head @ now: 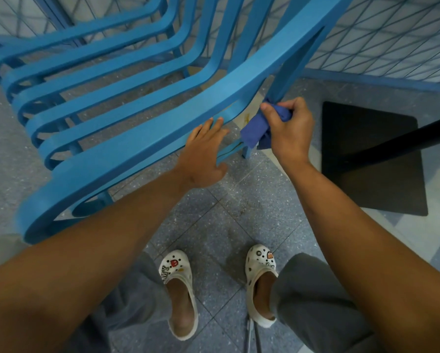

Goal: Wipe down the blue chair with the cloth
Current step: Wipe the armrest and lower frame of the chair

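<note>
Chair: the blue chair (142, 118) stands in front of me on the speckled tile floor (214, 225), a frame of curved slats. Its nearest slat sweeps from low on my left up to the top right.

Floor and surroundings: a dark mat (371, 159) lies on the floor to my right, with a black bar (417, 138) crossing above it. A wire-mesh panel (392, 34) stands behind the chair.

My feet: white clogs (180, 289) and grey trousers (315, 301), planted just short of the chair.

Left hand: my left hand (203, 159) is laid against the edge of the nearest slat, fingers (214, 123) straight and relaxed, grasping nothing. I judge that it steadies the chair.

Right hand: my right hand (290, 128) is clenched round the cloth, thumb and fingers curled over the bundle.

Cloth: the cloth (257, 131) is dark blue and bunched in that hand. It is pressed to the thin upright leg (285, 80) under the nearest slat, close to where leg and slat meet.

Stain: a small yellowish mark (246, 117) shows just beside the cloth. I cannot tell whether it sits on the slat's underside or on the floor behind.

Progress: I am at work on the near leg, so wiping is under way. No slat shows wetness or streaks, so I cannot tell which are already done. By my reckoning the lower leg and the farther slats may remain, and the mark if it is on the chair.
</note>
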Action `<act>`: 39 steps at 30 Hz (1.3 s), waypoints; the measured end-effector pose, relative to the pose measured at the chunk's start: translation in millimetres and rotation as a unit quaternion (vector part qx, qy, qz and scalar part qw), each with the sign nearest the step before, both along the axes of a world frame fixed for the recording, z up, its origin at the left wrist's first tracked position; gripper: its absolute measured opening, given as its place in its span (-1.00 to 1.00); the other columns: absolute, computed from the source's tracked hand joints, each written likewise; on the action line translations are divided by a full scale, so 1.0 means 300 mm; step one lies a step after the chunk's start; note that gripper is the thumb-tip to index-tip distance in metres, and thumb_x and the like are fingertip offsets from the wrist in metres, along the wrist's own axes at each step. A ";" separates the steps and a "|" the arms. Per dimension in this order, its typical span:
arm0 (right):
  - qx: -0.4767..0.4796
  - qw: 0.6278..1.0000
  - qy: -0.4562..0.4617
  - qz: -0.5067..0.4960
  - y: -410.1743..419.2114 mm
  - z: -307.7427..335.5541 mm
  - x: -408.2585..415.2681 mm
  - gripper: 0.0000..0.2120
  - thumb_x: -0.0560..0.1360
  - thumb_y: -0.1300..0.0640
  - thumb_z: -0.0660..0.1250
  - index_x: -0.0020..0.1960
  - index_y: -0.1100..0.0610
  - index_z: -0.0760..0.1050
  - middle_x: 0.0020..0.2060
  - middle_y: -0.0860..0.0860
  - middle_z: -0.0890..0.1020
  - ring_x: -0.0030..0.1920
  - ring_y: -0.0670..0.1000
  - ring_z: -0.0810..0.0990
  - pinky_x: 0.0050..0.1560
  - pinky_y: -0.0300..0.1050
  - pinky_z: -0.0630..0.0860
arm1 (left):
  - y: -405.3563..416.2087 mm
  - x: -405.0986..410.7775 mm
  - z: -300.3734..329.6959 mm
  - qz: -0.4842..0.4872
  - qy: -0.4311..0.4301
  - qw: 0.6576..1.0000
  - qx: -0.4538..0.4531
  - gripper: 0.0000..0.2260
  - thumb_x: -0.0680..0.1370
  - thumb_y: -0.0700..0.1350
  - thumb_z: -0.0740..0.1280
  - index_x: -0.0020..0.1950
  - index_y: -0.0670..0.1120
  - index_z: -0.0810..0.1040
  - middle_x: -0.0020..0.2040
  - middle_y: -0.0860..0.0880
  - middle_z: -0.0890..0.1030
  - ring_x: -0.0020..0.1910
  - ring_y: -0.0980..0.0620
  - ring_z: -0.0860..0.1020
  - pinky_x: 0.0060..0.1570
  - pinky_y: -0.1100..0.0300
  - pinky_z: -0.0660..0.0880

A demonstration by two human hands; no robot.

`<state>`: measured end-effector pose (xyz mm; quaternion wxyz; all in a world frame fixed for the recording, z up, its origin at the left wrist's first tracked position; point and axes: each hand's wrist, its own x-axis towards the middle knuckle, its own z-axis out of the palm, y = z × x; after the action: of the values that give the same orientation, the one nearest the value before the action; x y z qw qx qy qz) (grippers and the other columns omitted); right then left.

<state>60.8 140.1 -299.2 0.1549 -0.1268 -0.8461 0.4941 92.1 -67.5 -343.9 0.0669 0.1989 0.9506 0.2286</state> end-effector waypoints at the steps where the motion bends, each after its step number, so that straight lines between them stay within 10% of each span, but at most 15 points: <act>1: 0.004 1.000 -0.007 -0.002 -0.007 -0.008 -0.004 -0.70 0.46 -0.07 0.52 -0.21 -0.04 0.40 -0.30 -0.17 0.54 -0.29 -0.27 0.52 -0.24 -0.33 0.44 | 0.000 -0.001 0.000 -0.001 -0.002 1.000 0.002 -0.25 0.45 0.00 0.44 0.58 -0.09 0.23 0.65 -0.11 0.10 0.64 -0.15 0.02 0.58 -0.08 -0.06; 8: 0.015 0.991 -0.127 -0.042 -0.042 -0.118 -0.003 -0.63 0.47 -0.09 0.53 -0.08 0.22 0.55 -0.17 0.06 0.65 -0.17 0.00 0.61 -0.13 -0.07 0.54 | -0.001 -0.003 0.008 -0.003 -0.013 1.000 -0.001 -0.25 0.45 -0.02 0.46 0.58 -0.10 0.24 0.65 -0.11 0.09 0.64 -0.15 0.01 0.58 -0.08 -0.06; 17: -0.013 0.995 -0.088 -0.040 -0.034 -0.023 -0.003 -0.70 0.47 -0.08 0.52 -0.24 0.01 0.45 -0.30 -0.09 0.59 -0.30 -0.22 0.54 -0.19 -0.27 0.51 | 0.010 0.002 0.045 0.014 -0.029 0.999 0.031 -0.35 0.51 -0.08 0.44 0.56 -0.10 0.30 0.63 -0.11 0.17 0.63 -0.15 0.05 0.59 -0.11 -0.03; 24: 0.014 0.980 -0.191 0.056 0.047 0.011 0.080 -0.68 0.50 -0.12 0.48 -0.18 0.13 0.58 -0.27 -0.01 0.66 -0.27 -0.10 0.61 -0.25 -0.25 0.52 | 0.105 0.100 0.122 0.054 -0.117 0.962 0.241 -0.62 0.62 -0.12 0.35 0.43 -0.11 0.46 0.30 -0.09 0.55 0.22 0.00 0.52 0.15 0.16 0.45; 30: -0.150 0.954 -0.253 0.054 0.012 0.037 0.164 -0.69 0.60 -0.09 0.36 -0.15 0.12 0.66 -0.21 0.07 0.74 -0.17 0.01 0.70 -0.11 -0.02 0.63 | 0.187 0.135 0.151 0.081 -0.151 0.932 0.321 -0.58 0.66 -0.03 0.31 0.50 -0.08 0.40 0.34 0.02 0.55 0.21 0.20 0.51 0.16 0.44 0.42; 35: -0.288 0.914 -0.284 0.037 -0.017 0.060 0.173 -0.81 0.62 0.13 0.29 0.06 0.13 0.68 -0.09 0.09 0.75 -0.06 0.06 0.74 -0.08 0.00 0.70 | 0.193 0.127 0.144 0.092 -0.172 0.921 0.338 -0.54 0.63 -0.06 0.37 0.52 -0.07 0.39 0.33 0.01 0.58 0.27 0.06 0.56 0.27 0.19 0.49; 39: -0.279 0.910 -0.301 0.063 -0.008 0.070 0.147 -0.80 0.60 0.20 0.29 0.11 0.24 0.65 -0.09 0.13 0.74 -0.14 0.03 0.73 -0.15 -0.07 0.69 | 0.215 0.121 0.115 0.162 -0.163 0.908 0.350 -0.51 0.60 -0.06 0.42 0.50 -0.09 0.42 0.28 0.06 0.56 0.15 0.16 0.54 0.06 0.53 0.43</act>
<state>105.0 137.6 -278.4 -0.1806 -0.2537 -0.6867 0.6569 128.5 -3.0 -309.5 0.1088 0.0131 0.8049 0.5832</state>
